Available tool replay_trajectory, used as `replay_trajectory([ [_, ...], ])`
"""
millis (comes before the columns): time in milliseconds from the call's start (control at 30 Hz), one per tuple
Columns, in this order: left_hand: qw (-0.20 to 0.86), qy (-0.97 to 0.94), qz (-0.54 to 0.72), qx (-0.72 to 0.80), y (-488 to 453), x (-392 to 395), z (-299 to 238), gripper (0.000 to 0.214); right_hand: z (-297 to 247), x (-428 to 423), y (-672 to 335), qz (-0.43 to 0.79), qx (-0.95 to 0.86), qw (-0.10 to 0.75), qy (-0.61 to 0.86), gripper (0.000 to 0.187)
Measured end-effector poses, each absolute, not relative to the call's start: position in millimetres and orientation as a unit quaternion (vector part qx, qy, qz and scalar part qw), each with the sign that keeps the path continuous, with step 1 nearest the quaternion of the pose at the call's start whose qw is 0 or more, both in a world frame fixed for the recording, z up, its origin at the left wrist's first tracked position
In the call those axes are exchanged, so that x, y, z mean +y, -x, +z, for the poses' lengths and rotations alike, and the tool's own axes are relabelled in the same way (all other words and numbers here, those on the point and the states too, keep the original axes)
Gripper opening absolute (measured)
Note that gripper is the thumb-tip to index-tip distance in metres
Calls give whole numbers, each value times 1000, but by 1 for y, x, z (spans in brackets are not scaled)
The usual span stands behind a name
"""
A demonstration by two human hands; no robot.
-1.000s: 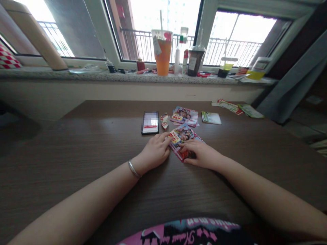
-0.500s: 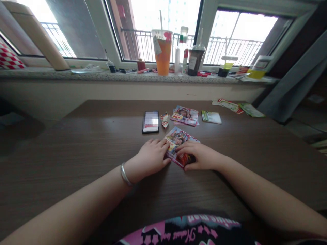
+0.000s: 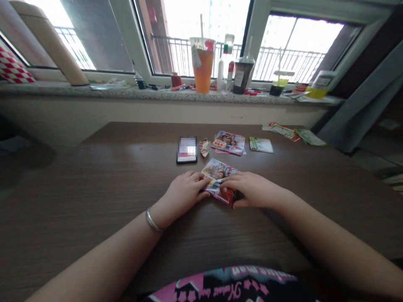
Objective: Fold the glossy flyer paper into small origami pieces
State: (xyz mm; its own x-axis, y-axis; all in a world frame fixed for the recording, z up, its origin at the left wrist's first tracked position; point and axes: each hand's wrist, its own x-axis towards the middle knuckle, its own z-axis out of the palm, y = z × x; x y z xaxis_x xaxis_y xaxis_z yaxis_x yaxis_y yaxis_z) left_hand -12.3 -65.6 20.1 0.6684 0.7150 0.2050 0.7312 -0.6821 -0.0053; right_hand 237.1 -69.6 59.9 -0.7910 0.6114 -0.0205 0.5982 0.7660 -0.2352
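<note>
A colourful printed flyer with a picture of people lies at a slant on the table between my hands. My left hand, with a silver bangle at the wrist, grips its left edge, fingers over the top and thumb at the near side. From the right, my right hand has curled fingers over the flyer's face and its thumb by the near corner. Part of the flyer is hidden under the fingers. Just beyond it lies a stack of similar flyers, and beside that a crumpled scrap of paper.
A phone lies on the brown table, left of the scrap. Green-and-white cards and more slips lie at the back right. On the windowsill stand an orange drink cup, a dark cup and bottles.
The flyer has turned slightly and shifted a little left, its surface now more bent. My right hand has slid slightly right along its edge; the left fingers have shifted on it.
</note>
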Motion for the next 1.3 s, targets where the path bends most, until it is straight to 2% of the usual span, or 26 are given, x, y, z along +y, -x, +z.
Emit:
replay_trajectory([
  [67, 52, 914, -98, -390, 14, -65, 20, 39, 67, -73, -233, 112, -937, 9, 332, 60],
  [200, 50, 917, -113, -380, 16, -66, 20, 37, 70, -80, -232, 103, -935, -8, 338, 45],
  [467, 0, 918, -139, -371, 16, -61, 19, 30, 55, -80, -245, 62, -929, 52, 360, 29],
  [667, -4, 923, -130, -363, 16, -63, 20, 32, 44, -73, -254, 73, -921, 71, 377, 28],
  [933, -58, 923, -143, -353, 17, -67, 17, 30, 41, -73, -262, 174, -908, 83, 372, 17],
  [1100, -72, 921, -157, -348, 18, -68, 13, 23, 45, -76, -264, 203, -914, 68, 344, 18],
  [1300, -85, 915, -103, -381, 19, -65, 7, 53, 46, -78, -267, 211, -911, 47, 352, 18],
])
